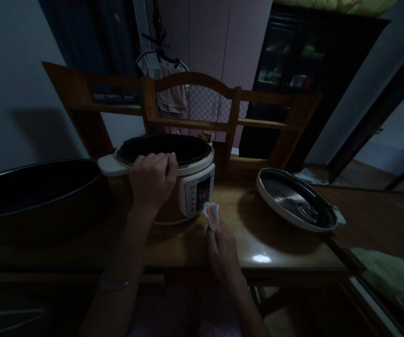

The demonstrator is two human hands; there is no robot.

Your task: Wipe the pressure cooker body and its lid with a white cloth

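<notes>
Your left hand (155, 180) is curled over the near rim of the electric pressure cooker (167, 206), its fingertips hidden on the far side. Your right hand (221, 241) pinches a crumpled white tissue (211, 213) between thumb and fingers, near the counter's front edge. The tissue's tip is just beside the lower right of the control panel (202, 193); whether it touches, you cannot tell from here.

The cooker stands open and upright near the middle of the counter (254, 241), its panel facing right of you. Towards the counter's right edge, well apart from the cooker, its lid (289, 199) lies with the metal inner side up. A large dark round pot (37, 206) fills the counter's left end, beside the cooker. A wooden rack (195, 80) lines the back edge.
</notes>
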